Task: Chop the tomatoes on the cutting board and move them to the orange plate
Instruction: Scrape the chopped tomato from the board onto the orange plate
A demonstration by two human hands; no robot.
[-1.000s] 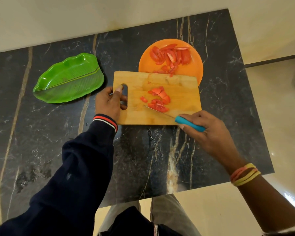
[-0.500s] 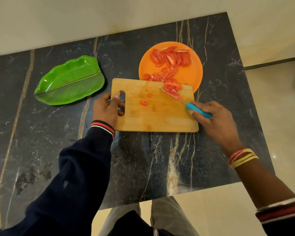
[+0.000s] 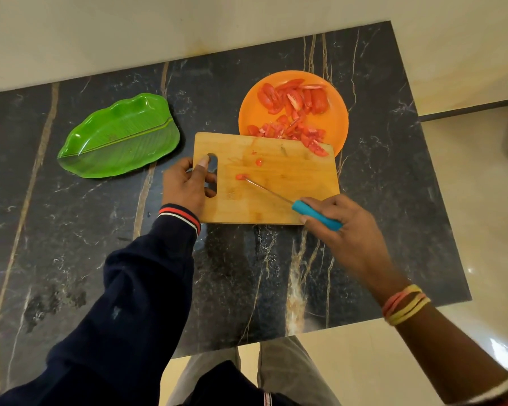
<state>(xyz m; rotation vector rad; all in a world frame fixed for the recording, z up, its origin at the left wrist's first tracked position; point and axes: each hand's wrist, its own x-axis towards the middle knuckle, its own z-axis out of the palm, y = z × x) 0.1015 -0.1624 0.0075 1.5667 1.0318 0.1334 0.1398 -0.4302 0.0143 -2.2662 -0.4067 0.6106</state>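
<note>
A wooden cutting board (image 3: pixel 291 186) lies on the dark marble table, its far edge overlapping the orange plate (image 3: pixel 333 118). Several chopped tomato pieces (image 3: pixel 294 112) are piled on the plate, down to the board's far right corner. Two small tomato bits (image 3: pixel 241 177) remain on the board. My left hand (image 3: pixel 188 186) grips the board at its handle hole. My right hand (image 3: pixel 343 230) holds a knife (image 3: pixel 314 213) by its blue handle, the blade tip touching the nearer bit.
A green leaf-shaped plate (image 3: pixel 121 136) sits on the table to the left of the board. The table's (image 3: pixel 247 273) near edge runs just in front of my legs, with pale floor to the right.
The knife pushed the tomato pile off the board's far right edge onto the plate, then swung back left to the small bit near the handle. My left hand kept its grip.
</note>
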